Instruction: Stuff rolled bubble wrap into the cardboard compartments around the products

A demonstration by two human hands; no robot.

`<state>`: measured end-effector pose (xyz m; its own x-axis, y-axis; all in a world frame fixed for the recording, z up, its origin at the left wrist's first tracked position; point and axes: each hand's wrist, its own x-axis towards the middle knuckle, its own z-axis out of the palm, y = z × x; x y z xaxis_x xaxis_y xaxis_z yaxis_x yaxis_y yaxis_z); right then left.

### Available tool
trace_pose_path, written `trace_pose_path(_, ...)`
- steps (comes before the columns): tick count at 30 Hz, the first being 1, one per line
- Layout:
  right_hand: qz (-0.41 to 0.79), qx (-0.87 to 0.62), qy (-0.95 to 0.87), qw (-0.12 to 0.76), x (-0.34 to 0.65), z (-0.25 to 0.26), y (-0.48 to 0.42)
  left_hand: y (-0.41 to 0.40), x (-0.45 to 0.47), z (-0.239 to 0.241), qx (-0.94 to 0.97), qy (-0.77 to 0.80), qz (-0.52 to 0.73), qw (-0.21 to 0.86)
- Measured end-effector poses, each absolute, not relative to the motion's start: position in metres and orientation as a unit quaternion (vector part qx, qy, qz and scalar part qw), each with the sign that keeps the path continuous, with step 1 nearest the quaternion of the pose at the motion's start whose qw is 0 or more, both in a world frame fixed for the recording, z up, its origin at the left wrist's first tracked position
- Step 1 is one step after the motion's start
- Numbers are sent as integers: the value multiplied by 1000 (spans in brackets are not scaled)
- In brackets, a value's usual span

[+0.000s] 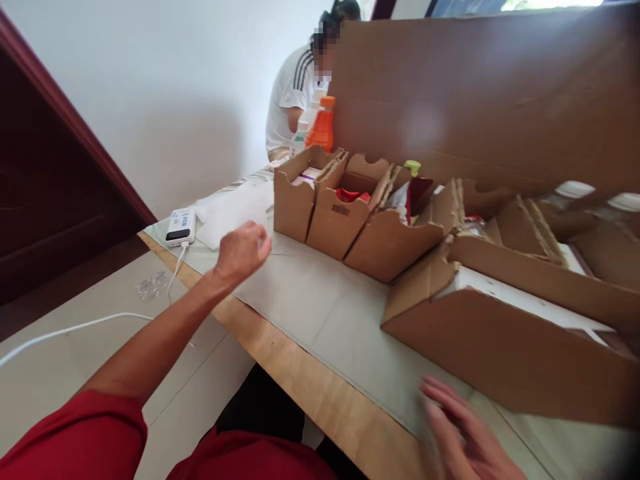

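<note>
From the head camera, the left hand (243, 249) is curled loosely above the pale cloth-covered wooden table (310, 313), and it holds nothing. It is near the row of small brown cardboard boxes (345, 213). The boxes already have packets inside. The right hand (465, 433) is spread open and empty, low by the big flat cardboard box (505, 347). The card looks stiff and rough, the cloth smooth. A white power bank (181, 227) lies at the table's far corner.

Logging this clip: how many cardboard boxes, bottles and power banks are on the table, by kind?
Open cardboard boxes: 4 clearly visible; more at the right edge, too blurred to count
Orange bottle: 1
Power bank: 1
Total: 6
</note>
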<state>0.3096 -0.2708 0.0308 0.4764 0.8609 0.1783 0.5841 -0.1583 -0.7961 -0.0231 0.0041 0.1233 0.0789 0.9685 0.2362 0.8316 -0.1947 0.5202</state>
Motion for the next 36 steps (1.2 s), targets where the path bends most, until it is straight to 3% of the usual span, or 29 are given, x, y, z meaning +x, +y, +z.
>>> trace_pose_path(5,429,-616,-459,475,246,59,-238,-90,66,87,780,460,231,356)
trace_pose_path(10,356,-681,-421,483,257,44,-244,-157,100,65,654,327,209,649)
trace_pose_path(12,314,-715,-421,462,271,41,-251,-168,98,66,607,303,176,713)
trace_pose_path(17,252,-758,-452,397,332,51,-276,-159,90,78,705,298,194,613)
trace_pose_path(22,87,-840,-413,340,397,66,-311,-128,111,81,755,353,243,496)
trace_pose_path(26,44,-849,-375,370,417,70,-307,-111,149,74,751,352,270,489)
trace_pose_path(31,85,-829,-391,391,424,66,-272,-102,195,64,747,304,305,506)
trace_pose_path(36,55,-833,-377,402,433,64,-279,-97,190,62,779,286,272,488)
